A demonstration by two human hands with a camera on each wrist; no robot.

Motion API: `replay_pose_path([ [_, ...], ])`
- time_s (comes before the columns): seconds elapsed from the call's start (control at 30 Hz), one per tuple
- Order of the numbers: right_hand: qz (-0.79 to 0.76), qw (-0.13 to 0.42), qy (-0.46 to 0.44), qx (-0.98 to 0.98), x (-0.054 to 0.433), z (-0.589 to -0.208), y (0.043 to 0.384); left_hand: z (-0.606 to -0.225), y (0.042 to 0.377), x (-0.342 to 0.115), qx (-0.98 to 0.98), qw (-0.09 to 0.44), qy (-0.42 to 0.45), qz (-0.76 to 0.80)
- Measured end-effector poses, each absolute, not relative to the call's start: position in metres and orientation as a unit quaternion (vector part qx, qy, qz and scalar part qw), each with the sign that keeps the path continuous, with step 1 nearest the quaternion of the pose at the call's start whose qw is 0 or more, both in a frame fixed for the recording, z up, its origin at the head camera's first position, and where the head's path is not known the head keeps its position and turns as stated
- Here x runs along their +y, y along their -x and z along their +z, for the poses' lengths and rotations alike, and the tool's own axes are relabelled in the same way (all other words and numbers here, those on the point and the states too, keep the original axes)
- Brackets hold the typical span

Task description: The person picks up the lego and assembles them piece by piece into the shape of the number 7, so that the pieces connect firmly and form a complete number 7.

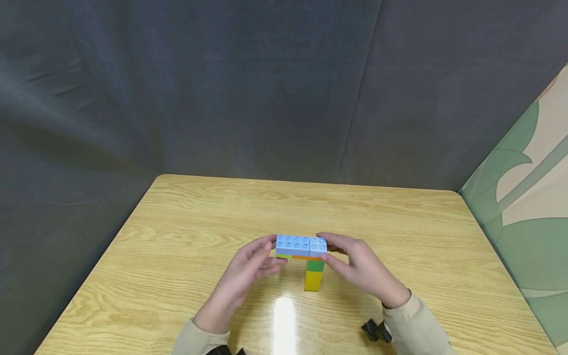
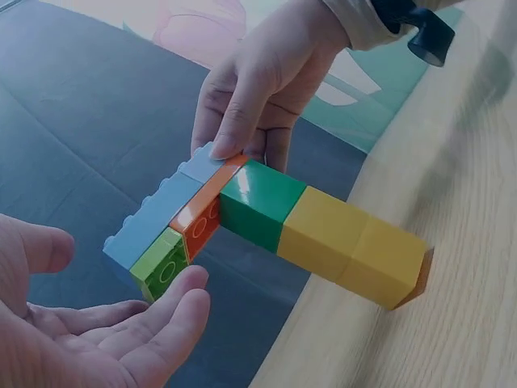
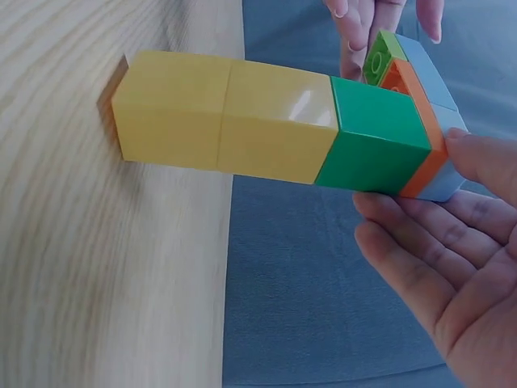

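A tower of toy building bricks stands on the table, its top spreading left like an arm. Two yellow bricks (image 3: 226,113) form the lower column, under a green brick (image 2: 262,202) and a thin orange brick (image 2: 202,212). On top lie a longer light blue brick (image 1: 293,245) and a short light blue brick (image 1: 318,246). A lime green brick (image 2: 159,263) hangs under the long one's left end. My right hand (image 1: 366,268) pinches the short blue brick between thumb and fingers. Beside the lime end, my left hand (image 1: 248,268) holds its fingers loosely spread, fingertips close below it.
The wooden table (image 1: 177,236) carries the tower near its front middle. A dark cloth (image 1: 266,88) hangs behind and along the left side. At the right stands a panel (image 1: 532,207) with green leaf shapes. Black wrist mounts (image 1: 376,330) sit at the sleeves.
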State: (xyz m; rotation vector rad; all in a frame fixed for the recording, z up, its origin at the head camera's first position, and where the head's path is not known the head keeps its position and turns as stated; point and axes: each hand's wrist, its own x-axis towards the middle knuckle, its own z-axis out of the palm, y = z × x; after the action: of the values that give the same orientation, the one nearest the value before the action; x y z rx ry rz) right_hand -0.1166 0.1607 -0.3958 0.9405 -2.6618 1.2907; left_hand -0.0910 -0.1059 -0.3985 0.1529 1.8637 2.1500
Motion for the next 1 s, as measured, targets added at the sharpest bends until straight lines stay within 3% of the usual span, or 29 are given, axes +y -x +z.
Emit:
replay_pose_path([
  [0.5, 0.472, 0.03, -0.253, -0.844, 0.155, -0.41, 0.124, -0.403, 0.083, -0.097, 0.669, 0.096, -0.07, 0.734],
  [1.0, 0.556, 0.045, -0.15, -0.816, 0.152, -0.424, 0.129, -0.414, 0.09, -0.09, 0.671, 0.096, -0.085, 0.731],
])
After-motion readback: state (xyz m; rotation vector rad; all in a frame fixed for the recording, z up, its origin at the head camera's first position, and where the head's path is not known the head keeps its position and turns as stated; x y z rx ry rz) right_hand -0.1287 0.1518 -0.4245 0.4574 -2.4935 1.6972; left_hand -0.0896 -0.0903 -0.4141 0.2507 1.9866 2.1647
